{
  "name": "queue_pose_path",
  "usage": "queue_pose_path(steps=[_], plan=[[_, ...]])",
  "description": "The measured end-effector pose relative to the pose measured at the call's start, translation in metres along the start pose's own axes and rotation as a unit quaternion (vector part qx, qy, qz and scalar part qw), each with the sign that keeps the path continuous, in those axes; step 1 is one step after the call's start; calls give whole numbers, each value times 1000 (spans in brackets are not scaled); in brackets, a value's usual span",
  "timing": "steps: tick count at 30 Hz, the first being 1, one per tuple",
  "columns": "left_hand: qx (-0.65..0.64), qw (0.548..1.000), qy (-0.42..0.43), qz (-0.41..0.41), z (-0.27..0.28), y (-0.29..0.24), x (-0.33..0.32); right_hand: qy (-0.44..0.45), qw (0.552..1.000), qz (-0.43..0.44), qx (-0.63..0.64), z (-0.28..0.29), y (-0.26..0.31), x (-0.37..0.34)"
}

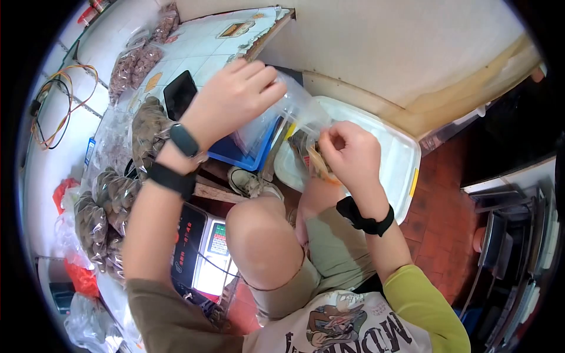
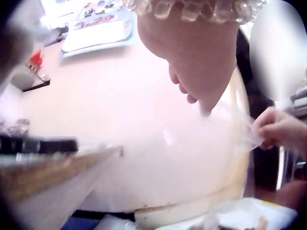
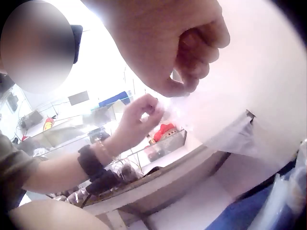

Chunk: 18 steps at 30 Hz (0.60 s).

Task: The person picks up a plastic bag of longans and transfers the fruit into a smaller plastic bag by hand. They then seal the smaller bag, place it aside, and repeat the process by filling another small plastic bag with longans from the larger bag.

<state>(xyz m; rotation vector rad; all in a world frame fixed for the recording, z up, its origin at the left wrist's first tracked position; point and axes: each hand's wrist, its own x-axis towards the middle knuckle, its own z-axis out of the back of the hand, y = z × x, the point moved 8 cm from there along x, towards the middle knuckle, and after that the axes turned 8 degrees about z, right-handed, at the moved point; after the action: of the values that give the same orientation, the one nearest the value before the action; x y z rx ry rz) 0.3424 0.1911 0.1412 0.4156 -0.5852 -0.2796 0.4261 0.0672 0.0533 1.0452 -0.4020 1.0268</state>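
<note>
A clear plastic bag (image 1: 301, 107) is stretched between my two hands above the white tray. My left hand (image 1: 241, 94) pinches one end of it, up and to the left, with the fingers curled. Lower and to the right, my right hand (image 1: 353, 152) pinches the other end between thumb and curled fingers. The left wrist view shows the thin film of the bag (image 2: 240, 129) reaching across to the right hand (image 2: 278, 128). Below the right hand, a small packet with orange and dark parts (image 1: 318, 162) shows partly, its lower side overlapped by my leg.
The white tray (image 1: 406, 147) lies beyond my knees, beside a blue tray (image 1: 259, 157) with clear plastic in it. A phone (image 1: 180, 94) and bags of brown goods (image 1: 138, 62) lie on the table at left. A digital scale (image 1: 215, 253) stands beside my left knee.
</note>
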Motion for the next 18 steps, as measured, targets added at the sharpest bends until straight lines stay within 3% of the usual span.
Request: queue_pose_path(steps=[3, 6, 7, 9, 10, 12, 16, 18], plan=[[-66, 997, 17, 41, -61, -1, -15, 51, 997, -45, -38, -14, -24, -15], [-169, 968, 81, 167, -115, -18, -16, 107, 986, -88, -88, -13, -55, -32], [-175, 967, 78, 168, -123, -29, -18, 148, 977, -113, -104, -14, -67, -40], [-178, 955, 159, 173, -150, -45, -26, 189, 965, -137, -123, -14, -85, -52], [-180, 955, 157, 174, -150, -48, -26, 219, 955, -162, -113, -16, -91, -61], [-204, 911, 277, 228, -169, -51, -38, 248, 944, -189, -104, -21, -97, -74], [-195, 915, 227, 270, -155, -46, -43, 252, 938, -223, -79, -32, -92, -85], [-171, 920, 208, 284, -148, -44, -44, 213, 950, -212, -80, -33, -89, -83]])
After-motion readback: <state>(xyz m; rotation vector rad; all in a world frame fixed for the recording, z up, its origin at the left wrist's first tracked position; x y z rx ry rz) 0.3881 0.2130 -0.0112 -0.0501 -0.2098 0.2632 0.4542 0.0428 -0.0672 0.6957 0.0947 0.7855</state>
